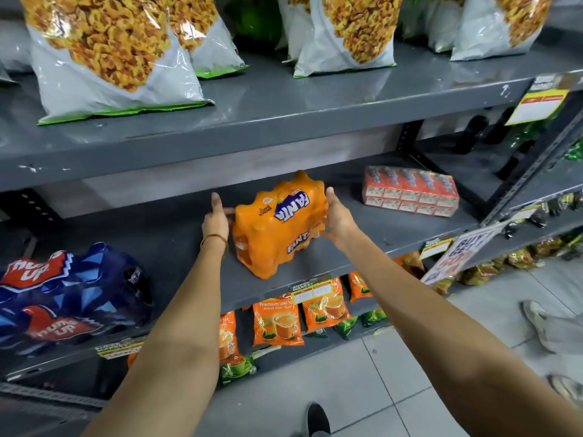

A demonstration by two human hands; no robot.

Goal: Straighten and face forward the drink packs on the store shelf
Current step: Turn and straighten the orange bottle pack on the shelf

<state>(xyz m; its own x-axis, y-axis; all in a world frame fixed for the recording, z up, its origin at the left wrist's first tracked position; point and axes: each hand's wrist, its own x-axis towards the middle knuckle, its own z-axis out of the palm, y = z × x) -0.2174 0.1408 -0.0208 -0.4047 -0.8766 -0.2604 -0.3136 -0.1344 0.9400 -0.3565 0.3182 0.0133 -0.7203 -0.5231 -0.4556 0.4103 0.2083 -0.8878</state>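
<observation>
Hands on either side of the orange shrink-wrapped Fanta bottle pack (279, 227), middle grey metal shelf (176, 247). Pack lies tilted, its logo running slantwise, one corner near the shelf's front edge.

Left hand (217, 217): flat against the pack's left end, fingers straight and pointing toward the back of the shelf, thumb touching the wrap. Thin bracelet (214, 239) at the wrist. Not curled round anything.

Right hand (338, 217): pressed to the pack's right end, fingers extended upward along the side, thumb low under the front corner. Pack is squeezed between the two palms; whether it is lifted clear of the shelf, cannot tell.

Same shelf, left: dark blue Thums Up bottle pack (67, 298), well apart. Right, toward the back: red and white wrapped block of small drink cartons (411, 191), set slightly askew.

Upper shelf: large white bags of yellow fried snacks (110, 55). Lowest shelf: orange tea pouches (277, 323).
</observation>
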